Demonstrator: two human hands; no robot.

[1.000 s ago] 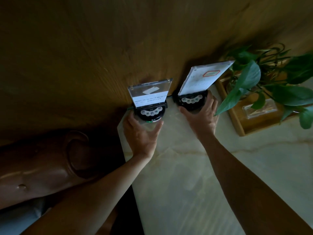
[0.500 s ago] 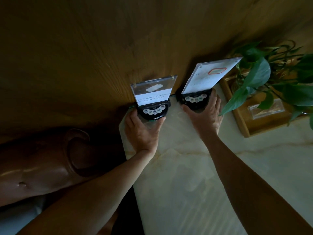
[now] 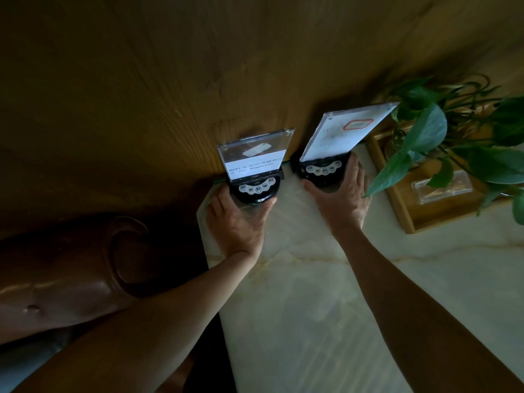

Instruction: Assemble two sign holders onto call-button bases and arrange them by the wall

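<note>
Two black round call-button bases stand on the pale marble table (image 3: pixel 312 293), close to the wooden wall (image 3: pixel 170 80). The left base (image 3: pixel 256 190) carries a short clear sign holder (image 3: pixel 252 156) with a white printed card. The right base (image 3: pixel 323 170) carries a taller sign holder (image 3: pixel 347 130) with a red-outlined label, tilted back to the right. My left hand (image 3: pixel 236 222) cups the left base from the front. My right hand (image 3: pixel 340 199) wraps the front and right side of the right base.
A wooden tray (image 3: pixel 402 205) with a clear box (image 3: pixel 442 185) and a leafy green plant (image 3: pixel 442 143) sits just right of the right base. A brown leather seat (image 3: pixel 71 279) lies left of the table's cut corner.
Both hands have slid the two bases a little farther toward the wall. The grips look unchanged.
</note>
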